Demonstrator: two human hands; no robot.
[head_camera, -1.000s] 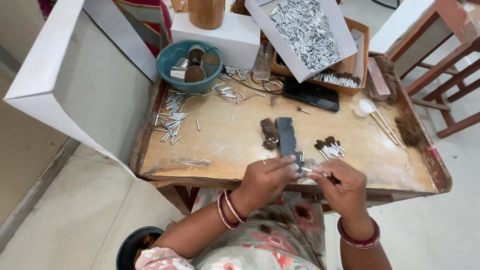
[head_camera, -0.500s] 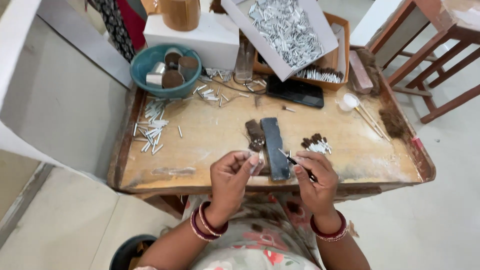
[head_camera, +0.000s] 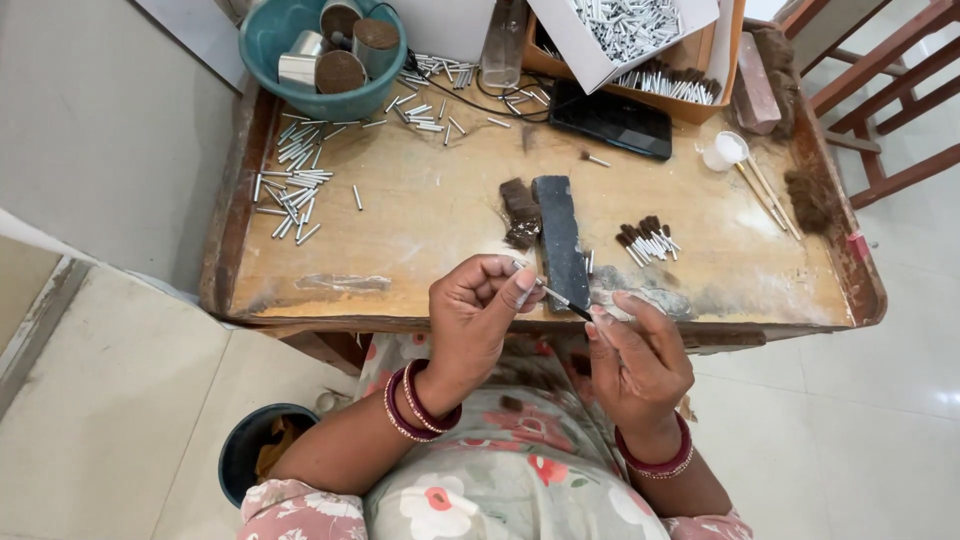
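Two hands are up close together, just in front of the near edge of a wooden table (head_camera: 400, 230). The left hand (head_camera: 478, 318) is curled, and its thumb and fingers pinch one end of a thin little brush (head_camera: 553, 294). The right hand (head_camera: 636, 350) has its fingers partly open, and its fingertips touch the dark end of the same brush. So the brush sits between both hands, slanting down toward the right hand.

Just past the hands lies a long dark block (head_camera: 559, 240), flat on the table. A clump of brown hair (head_camera: 520, 213) lies touching the block, on the left hand's side. On the right hand's side, a bit farther out, sits a small heap of finished brushes (head_camera: 645, 238) with dark tips.

Far out from the left hand, many little silver tubes (head_camera: 292, 190) are scattered around. Beyond them stands a teal bowl (head_camera: 270, 40) with round tins inside. Far out from the right hand there is a black phone (head_camera: 610, 118), a cardboard box of silver tubes (head_camera: 625, 25) and a small white cup (head_camera: 722, 152).
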